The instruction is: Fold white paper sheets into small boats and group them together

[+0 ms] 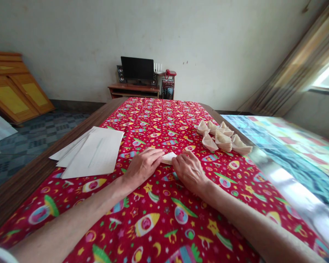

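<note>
Red rocket-print tablecloth (164,204), hands (145,163) (190,168) gripping folded white paper (169,158), sheets (106,146) bearing illegible marks (95,152)

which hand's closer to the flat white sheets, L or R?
Left. The left hand is just right of the white sheets, not touching them; the right hand is farther right, past the small folded paper.
</note>
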Available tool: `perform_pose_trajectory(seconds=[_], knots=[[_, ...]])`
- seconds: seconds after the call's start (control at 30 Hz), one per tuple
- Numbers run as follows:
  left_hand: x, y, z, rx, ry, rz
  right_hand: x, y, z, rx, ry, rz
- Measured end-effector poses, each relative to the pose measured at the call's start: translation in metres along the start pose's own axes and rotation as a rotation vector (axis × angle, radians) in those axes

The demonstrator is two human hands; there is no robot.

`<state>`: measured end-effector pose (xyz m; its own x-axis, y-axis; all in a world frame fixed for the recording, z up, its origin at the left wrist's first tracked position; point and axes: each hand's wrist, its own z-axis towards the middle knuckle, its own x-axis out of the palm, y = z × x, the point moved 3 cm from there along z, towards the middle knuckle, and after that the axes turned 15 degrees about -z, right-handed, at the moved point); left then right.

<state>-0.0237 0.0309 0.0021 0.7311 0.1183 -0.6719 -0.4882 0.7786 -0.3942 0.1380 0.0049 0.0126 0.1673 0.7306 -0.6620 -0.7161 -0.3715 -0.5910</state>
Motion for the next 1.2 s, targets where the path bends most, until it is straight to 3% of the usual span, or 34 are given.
perform_pose_trajectory(seconds=[0.17, 0.43, 0.6, 0.7, 0.97, 1.2], knots=[[-0.006, 0.000, -0.001, -0.152, -0.140, -0.135, -0.002, -0.014, 0.000, 0.097, -0.082, 0.034], [0.012, -0.032, 0.001, -0.447, -0.002, -0.513, -0.015, -0.006, 0.001, 0.141, -0.132, 0.194], [0.012, -0.034, 0.005, -0.599, -0.091, -0.605, -0.016, -0.003, 0.000, 0.191, -0.163, 0.238], [0.012, -0.033, 0.007, -0.674, -0.082, -0.648, -0.013, -0.003, -0.001, 0.204, -0.190, 0.253], [0.016, -0.029, 0.010, -0.532, -0.163, -0.463, -0.018, -0.003, 0.001, 0.215, -0.108, 0.061], [0.011, -0.029, 0.008, -0.383, -0.166, -0.350, -0.012, -0.014, -0.003, 0.337, -0.036, 0.206]])
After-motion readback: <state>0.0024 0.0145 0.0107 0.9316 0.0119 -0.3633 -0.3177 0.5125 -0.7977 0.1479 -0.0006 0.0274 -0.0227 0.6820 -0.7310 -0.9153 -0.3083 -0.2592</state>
